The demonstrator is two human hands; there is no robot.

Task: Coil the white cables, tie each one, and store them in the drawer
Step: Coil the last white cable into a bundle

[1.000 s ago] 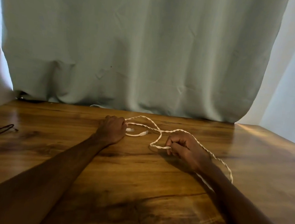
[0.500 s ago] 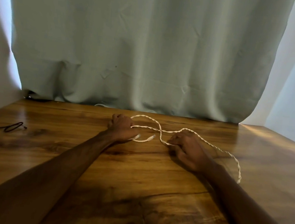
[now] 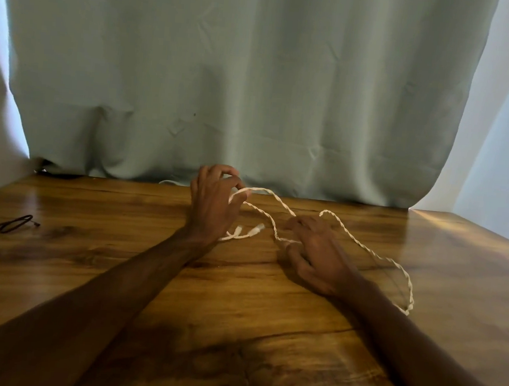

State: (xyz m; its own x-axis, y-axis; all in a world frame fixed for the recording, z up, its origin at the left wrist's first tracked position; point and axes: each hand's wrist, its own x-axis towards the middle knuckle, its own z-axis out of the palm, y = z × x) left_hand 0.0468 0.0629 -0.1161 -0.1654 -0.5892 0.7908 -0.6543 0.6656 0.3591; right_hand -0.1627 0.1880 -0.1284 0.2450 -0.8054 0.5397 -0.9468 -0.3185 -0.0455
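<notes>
A white twisted cable [image 3: 362, 245] lies in loose loops on the wooden table [image 3: 117, 267], trailing off to the right behind my right forearm. My left hand [image 3: 212, 204] is raised near the table's far edge and pinches a loop of the cable between thumb and fingers. The cable's two white plug ends [image 3: 251, 232] lie just right of my left wrist. My right hand [image 3: 315, 253] rests low on the table with fingers curled over a strand of the cable. No drawer is in view.
A thin black cable [image 3: 16, 223] lies at the table's left edge. A pale green curtain [image 3: 241, 84] hangs behind the table's far edge. Another bit of white cable [image 3: 168, 182] peeks out under the curtain.
My left hand has lifted off the table and drawn a loop of the cable upward. My right hand stayed low on the table, holding its strand.
</notes>
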